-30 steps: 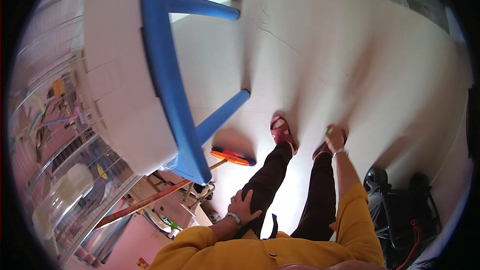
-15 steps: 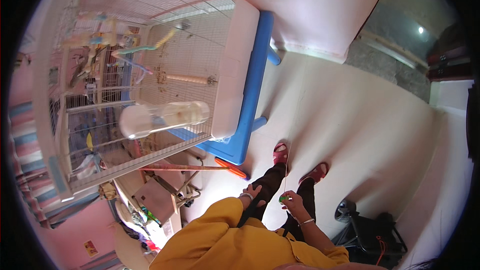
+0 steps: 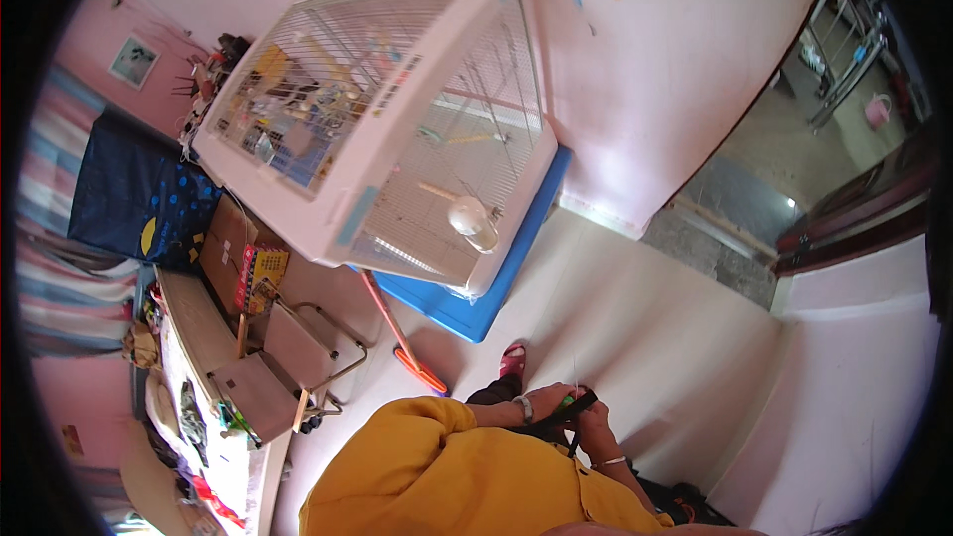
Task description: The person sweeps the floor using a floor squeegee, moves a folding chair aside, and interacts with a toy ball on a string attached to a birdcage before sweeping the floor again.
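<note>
The green piece (image 3: 568, 401) is small and bright, lying at the fingertips of the left hand (image 3: 545, 403), close to the right hand (image 3: 593, 421); only a patch shows, so its full shape cannot be told. A thin, pale thread (image 3: 576, 371) rises almost straight above it. The black strap (image 3: 586, 401) is flat and narrow, slanting between the hands just beside the green piece, its upper end toward the right, partly hidden lower down.
</note>
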`<state>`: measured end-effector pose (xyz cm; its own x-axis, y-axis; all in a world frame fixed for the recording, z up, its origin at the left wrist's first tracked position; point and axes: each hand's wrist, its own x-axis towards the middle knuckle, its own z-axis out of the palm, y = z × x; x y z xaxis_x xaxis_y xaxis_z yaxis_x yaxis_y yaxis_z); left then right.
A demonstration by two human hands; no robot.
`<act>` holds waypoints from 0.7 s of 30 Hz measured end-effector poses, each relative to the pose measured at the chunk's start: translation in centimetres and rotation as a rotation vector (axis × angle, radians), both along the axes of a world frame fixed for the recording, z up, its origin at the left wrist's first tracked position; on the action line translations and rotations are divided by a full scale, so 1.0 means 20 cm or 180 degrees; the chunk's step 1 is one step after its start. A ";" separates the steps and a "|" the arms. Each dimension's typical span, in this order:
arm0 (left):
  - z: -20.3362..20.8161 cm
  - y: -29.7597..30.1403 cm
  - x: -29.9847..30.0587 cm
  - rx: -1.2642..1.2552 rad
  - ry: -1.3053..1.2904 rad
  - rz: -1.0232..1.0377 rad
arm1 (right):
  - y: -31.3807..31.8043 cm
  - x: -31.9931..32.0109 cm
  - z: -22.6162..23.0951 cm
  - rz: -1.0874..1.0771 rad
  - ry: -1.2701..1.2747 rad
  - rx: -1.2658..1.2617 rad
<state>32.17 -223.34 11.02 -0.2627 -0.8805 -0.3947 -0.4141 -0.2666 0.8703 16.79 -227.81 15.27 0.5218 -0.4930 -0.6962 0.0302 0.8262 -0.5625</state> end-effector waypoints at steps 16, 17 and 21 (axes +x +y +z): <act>0.73 -0.29 0.12 -0.1738 -0.0308 0.0835 | -0.41 -0.03 0.62 -0.0272 0.0444 -0.2495; 0.79 -0.31 0.13 -0.1510 -0.0109 0.0786 | -0.42 0.00 0.71 -0.0353 0.0076 -0.2507; 0.99 -0.37 0.20 -0.1077 0.0952 0.0990 | -0.45 0.05 0.82 0.0591 -0.1124 -0.2008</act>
<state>36.16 -230.79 30.79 -0.0270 -0.9993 -0.0241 -0.0817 -0.0218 0.9964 17.84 -236.79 31.73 0.7756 -0.6254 -0.0858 0.1884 0.3590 -0.9141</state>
